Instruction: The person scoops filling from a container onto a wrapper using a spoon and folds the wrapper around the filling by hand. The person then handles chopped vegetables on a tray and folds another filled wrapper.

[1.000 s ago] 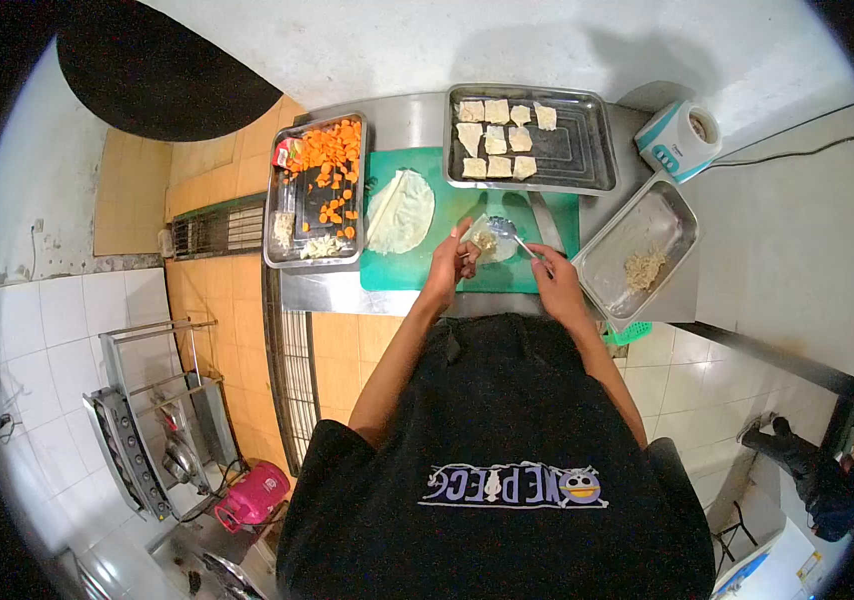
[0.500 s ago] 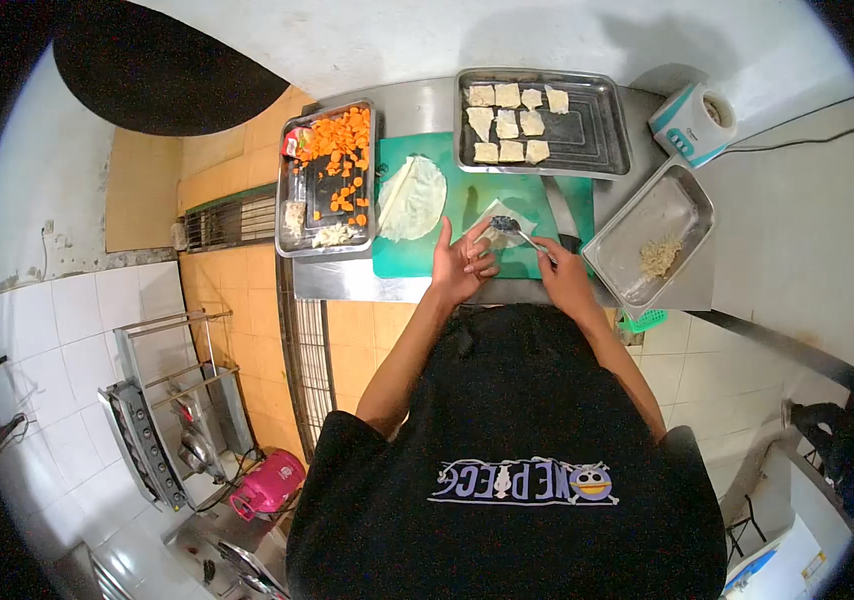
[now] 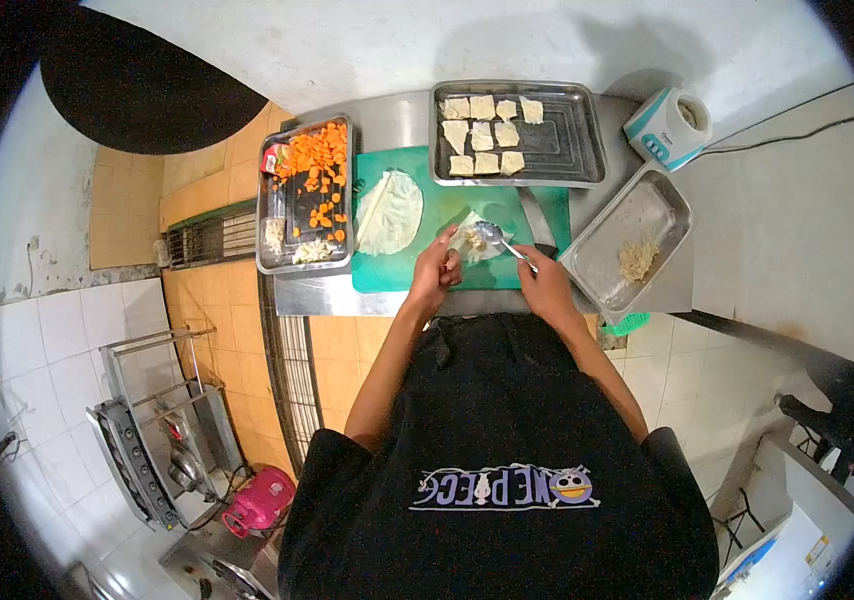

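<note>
Small wrapper sheet (image 3: pixel 496 250), bearing some pale filling (image 3: pixel 474 243), lies on the green cutting board (image 3: pixel 437 205). Taking the sheet as dial centre and twelve as the top of the view, we find the right hand (image 3: pixel 547 291) at four o'clock, grasping a spoon (image 3: pixel 488 233) whose bowl is over the sheet. We note the left hand (image 3: pixel 434 274) at eight, fingers part-curled at the sheet's edge; we cannot tell whether it grips. We record a steel pan (image 3: pixel 612 238) at three.
</note>
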{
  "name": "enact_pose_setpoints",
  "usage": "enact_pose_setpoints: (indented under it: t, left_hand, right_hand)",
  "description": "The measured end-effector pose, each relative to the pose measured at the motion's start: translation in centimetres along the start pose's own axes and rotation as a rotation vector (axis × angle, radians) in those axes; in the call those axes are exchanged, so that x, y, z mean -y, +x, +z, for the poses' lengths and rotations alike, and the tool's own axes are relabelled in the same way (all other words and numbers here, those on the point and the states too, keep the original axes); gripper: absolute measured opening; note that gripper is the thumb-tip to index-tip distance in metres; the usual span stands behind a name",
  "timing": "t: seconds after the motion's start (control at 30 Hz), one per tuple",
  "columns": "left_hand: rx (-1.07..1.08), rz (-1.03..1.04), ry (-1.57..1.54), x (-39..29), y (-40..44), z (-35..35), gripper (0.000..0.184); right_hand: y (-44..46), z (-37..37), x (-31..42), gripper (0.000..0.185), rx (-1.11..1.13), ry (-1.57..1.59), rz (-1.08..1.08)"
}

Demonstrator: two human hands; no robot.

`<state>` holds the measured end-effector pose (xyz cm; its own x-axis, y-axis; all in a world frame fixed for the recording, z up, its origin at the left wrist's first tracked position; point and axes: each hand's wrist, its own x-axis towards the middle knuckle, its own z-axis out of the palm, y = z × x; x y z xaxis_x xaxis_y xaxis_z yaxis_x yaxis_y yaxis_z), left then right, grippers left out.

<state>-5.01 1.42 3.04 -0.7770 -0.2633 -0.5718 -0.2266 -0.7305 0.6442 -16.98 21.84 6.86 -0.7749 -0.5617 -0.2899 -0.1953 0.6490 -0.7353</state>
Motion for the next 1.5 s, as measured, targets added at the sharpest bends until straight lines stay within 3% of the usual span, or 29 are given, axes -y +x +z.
enact_pose_setpoints:
  t: [0.07, 0.13, 0.17, 0.23, 0.27, 0.33, 0.47, 0.53, 0.63, 0.87, 1.03, 1.3, 1.5]
  left_hand:
    - [-0.005, 0.031, 0.102, 0.3, 0.4, -0.1, 0.061]
    - [-0.054, 0.104, 0.397, 1.0, 0.7, -0.1, 0.062]
    - [-0.057, 0.105, 0.395, 1.4, 0.8, 0.0, 0.062]
    - [-0.053, 0.374, 0.737, 2.5, 1.2, -0.4, 0.069]
    - [-0.060, 0.375, 0.736, 2.6, 1.2, -0.5, 0.069]
    - [-0.167, 0.446, 1.231, 1.9, 0.7, 0.3, 0.069]
    - [-0.269, 0.525, 1.386, 1.2, 0.2, 1.6, 0.059]
    - [-0.371, 0.901, 1.490, 1.0, 0.5, 1.5, 0.052]
    - [-0.389, 0.897, 1.608, 0.9, 1.0, 1.9, 0.055]
    - [-0.374, 0.886, 1.673, 0.9, 1.7, 1.9, 0.043]
    - [-0.341, 1.037, 1.673, 0.9, 2.2, 2.0, 0.035]
    - [-0.327, 1.067, 1.561, 0.7, 2.5, 1.4, 0.034]
    - [-0.378, 1.010, 1.602, 0.7, 1.7, 0.8, 0.034]
  right_hand:
    - [0.5, 1.2, -1.7, 0.032, -0.037, 0.167, -0.090]
    - [0.9, 1.5, -2.4, 0.032, 0.018, 0.144, -0.052]
    - [1.1, 1.7, -2.6, 0.031, 0.075, 0.122, -0.019]
    - [1.5, 2.2, -4.0, 0.032, 0.062, 0.132, -0.021]
    - [1.6, 2.5, -4.6, 0.032, 0.044, 0.143, -0.019]
    - [1.4, 1.8, -3.7, 0.032, 0.050, 0.151, 0.009]
    - [1.1, 1.2, -3.1, 0.033, 0.058, 0.119, 0.051]
    - [1.3, 1.2, -3.4, 0.033, 0.055, 0.099, 0.043]
    - [1.2, 1.1, -3.3, 0.032, 0.050, 0.099, 0.044]
    - [1.5, 1.4, -4.1, 0.032, 0.028, 0.120, 0.055]
    - [2.2, 1.7, -5.1, 0.032, 0.027, 0.246, 0.110]
    - [2.1, 1.4, -4.6, 0.031, -0.091, 0.260, 0.039]
    - [1.3, 0.3, -1.3, 0.031, 0.022, 0.139, 0.016]
